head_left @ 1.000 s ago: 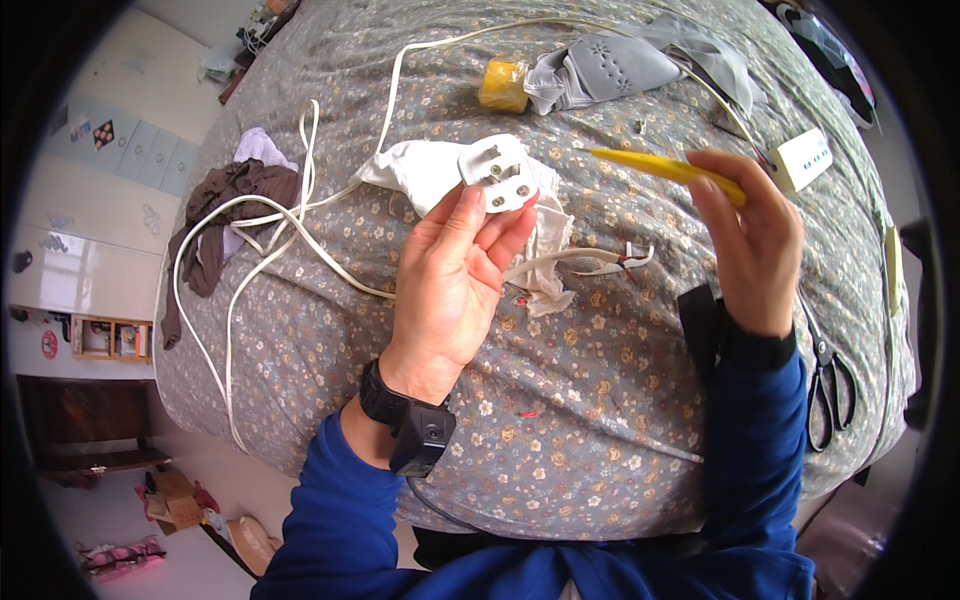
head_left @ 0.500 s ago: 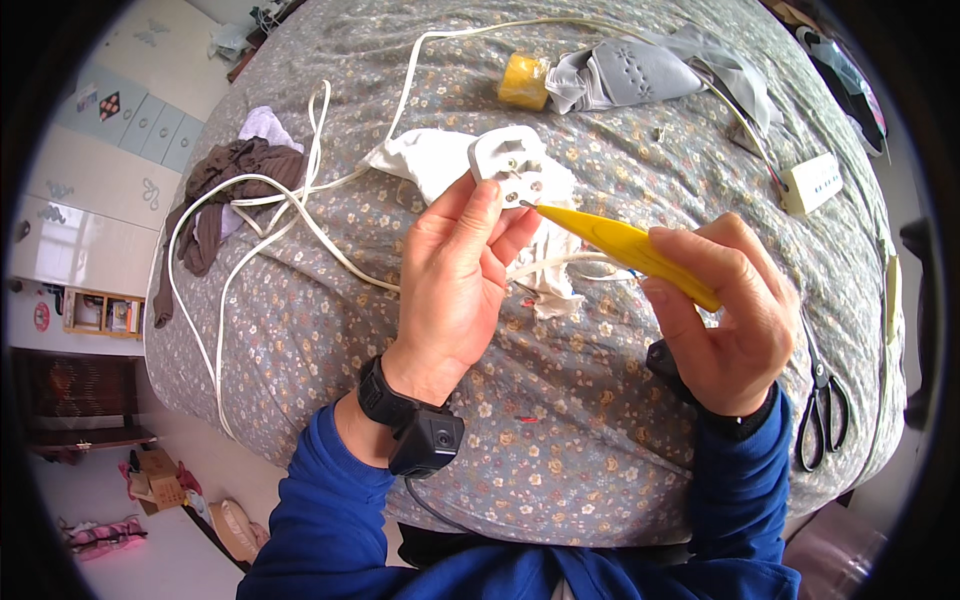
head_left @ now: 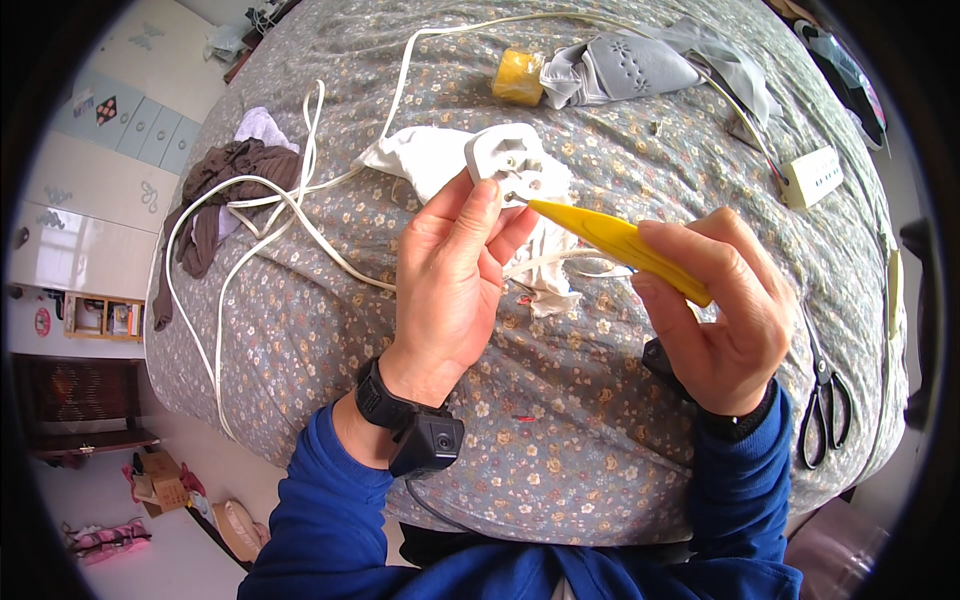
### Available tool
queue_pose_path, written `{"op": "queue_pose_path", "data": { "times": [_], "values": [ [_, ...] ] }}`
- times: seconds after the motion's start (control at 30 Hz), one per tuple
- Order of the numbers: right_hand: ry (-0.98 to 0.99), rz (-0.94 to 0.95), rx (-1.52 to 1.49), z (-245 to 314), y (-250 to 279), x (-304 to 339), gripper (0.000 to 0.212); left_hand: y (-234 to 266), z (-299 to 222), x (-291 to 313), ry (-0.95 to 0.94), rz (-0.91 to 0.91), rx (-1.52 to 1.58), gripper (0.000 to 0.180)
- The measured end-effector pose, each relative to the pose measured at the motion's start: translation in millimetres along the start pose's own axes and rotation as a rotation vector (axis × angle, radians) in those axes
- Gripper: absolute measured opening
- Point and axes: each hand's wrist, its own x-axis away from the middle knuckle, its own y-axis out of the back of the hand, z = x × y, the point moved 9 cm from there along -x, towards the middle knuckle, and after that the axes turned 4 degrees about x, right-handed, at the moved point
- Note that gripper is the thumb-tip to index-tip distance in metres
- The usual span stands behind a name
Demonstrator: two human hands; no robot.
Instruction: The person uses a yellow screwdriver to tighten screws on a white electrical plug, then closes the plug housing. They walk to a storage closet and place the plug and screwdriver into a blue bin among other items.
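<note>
Left hand (head_left: 443, 275) pinches a white plug (head_left: 507, 163) (right hand (head_left: 725, 310) grips a yellow tool (head_left: 608, 238)).

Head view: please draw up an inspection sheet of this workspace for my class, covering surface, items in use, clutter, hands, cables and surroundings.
Surface: flowered cover, wrinkled.
Items in use: white fitting; yellow tool, tip at the fitting, exact contact unclear.
Clutter: brown cloth at left; grey cloth and yellow item at the far side; white box and scissors at right.
Hands: left hand holds the fitting; right hand grips the tool.
Cables: white cable, loosely looped at left.
Surroundings: pale cabinet and cardboard box, both at left.
</note>
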Motion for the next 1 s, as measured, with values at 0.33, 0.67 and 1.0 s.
{"op": "queue_pose_path", "data": {
  "times": [0.33,0.67,1.0],
  "values": [
    [0.101,0.081,0.100,12,-7,1,0.032,-4,-1,0,-0.014,-0.009,-0.024,0.031],
    [0.024,0.198,0.186,14,-15,3,0.035,-8,-2,1,-0.026,0.029,-0.012,0.031],
    [-0.461,0.288,-0.391,-11,-43,20,0.033,-9,-4,0,-0.080,0.048,-0.072,0.033]
  ]
}}
